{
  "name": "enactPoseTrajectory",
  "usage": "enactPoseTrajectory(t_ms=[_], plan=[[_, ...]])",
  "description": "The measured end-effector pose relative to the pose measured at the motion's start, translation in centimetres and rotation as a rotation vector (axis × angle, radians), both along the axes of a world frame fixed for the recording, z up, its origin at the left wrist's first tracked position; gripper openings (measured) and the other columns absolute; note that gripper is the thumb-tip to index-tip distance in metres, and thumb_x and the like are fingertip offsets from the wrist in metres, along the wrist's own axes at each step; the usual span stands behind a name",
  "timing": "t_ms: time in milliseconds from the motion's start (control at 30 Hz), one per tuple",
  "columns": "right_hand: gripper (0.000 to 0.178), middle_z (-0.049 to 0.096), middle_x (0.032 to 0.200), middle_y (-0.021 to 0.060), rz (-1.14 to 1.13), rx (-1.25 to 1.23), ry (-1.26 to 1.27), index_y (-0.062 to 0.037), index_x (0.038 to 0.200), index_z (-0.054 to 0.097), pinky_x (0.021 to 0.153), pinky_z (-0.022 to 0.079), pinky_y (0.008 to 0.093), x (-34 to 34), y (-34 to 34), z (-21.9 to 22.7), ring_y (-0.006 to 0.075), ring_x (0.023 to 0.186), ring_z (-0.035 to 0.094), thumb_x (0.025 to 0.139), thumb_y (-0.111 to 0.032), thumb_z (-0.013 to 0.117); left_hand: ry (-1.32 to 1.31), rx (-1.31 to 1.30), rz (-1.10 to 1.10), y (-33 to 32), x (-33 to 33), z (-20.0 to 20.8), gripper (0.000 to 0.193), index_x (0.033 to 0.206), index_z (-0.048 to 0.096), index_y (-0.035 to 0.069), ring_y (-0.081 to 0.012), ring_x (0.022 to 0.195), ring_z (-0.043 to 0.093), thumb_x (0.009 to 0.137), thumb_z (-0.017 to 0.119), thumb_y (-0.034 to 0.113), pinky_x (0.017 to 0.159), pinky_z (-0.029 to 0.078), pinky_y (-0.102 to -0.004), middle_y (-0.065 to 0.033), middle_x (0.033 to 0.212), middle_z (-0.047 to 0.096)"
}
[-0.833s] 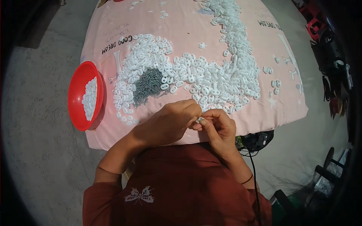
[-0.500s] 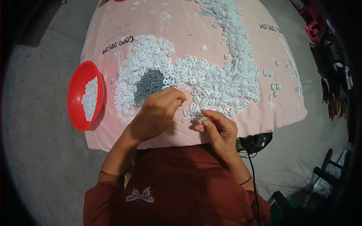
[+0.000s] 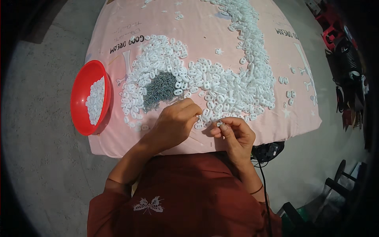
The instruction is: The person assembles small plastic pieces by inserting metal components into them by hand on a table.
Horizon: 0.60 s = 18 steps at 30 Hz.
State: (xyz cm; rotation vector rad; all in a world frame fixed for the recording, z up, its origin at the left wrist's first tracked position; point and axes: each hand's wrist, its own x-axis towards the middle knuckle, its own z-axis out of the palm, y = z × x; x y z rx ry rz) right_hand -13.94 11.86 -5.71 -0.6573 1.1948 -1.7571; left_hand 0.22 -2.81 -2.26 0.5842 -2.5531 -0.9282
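Observation:
My right hand [image 3: 239, 136] pinches a small white plastic piece [image 3: 220, 124] between thumb and fingertips. Close by on the left, my left hand [image 3: 178, 119] is closed, its fingers curled and its thumb pressed against them; whatever it may hold is hidden. Beyond both hands spreads a large heap of white oval plastic pieces with two holes [image 3: 225, 85]. A pile of small grey metal parts, seemingly screws [image 3: 161, 87], lies just past my left hand, ringed by white pieces.
A red bowl [image 3: 80, 100] with white pieces inside stands tilted at the table's left edge. The pink printed cloth [image 3: 197, 35] covers the table. A few loose pieces [image 3: 291, 94] lie toward the right. A black cable [image 3: 264, 185] hangs beside my right forearm.
My left hand has moved right and a little down, nearer to my right hand. My right hand has shifted slightly right, still pinching the white piece. The whole view has shifted a little.

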Motion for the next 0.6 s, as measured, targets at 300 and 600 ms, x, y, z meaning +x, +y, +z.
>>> enactPoseTrajectory(t_ms=[300, 600], plan=[[0.015, 0.07, 0.093, 0.0142, 0.013, 0.009, -0.033, 0.0063, 0.11, 0.059, 0.076, 0.057, 0.0272, -0.3, -0.4, 0.2, 0.0171, 0.083, 0.069, 0.098, -0.001, 0.055, -0.059, -0.006, -0.033, 0.0, 0.2, 0.0, 0.019, 0.091, 0.057, 0.0, -0.0305, 0.072, 0.059, 0.076, 0.066, -0.005, 0.063, 0.046, -0.0384, -0.013, 0.084, 0.057], [0.015, 0.07, 0.093, 0.0124, 0.027, -0.041, -0.046, 0.0056, 0.11, 0.06, 0.073, 0.056, 0.0251, -0.4, -1.4, -0.3, 0.0157, 0.082, 0.069, 0.097, -0.002, 0.056, -0.055, -0.054, 0.035, -0.2, 0.7, -0.1, 0.014, 0.094, 0.056, 0.0, -0.0326, 0.073, 0.058, 0.081, 0.06, -0.003, 0.065, 0.046, -0.0398, -0.014, 0.084, 0.057]])
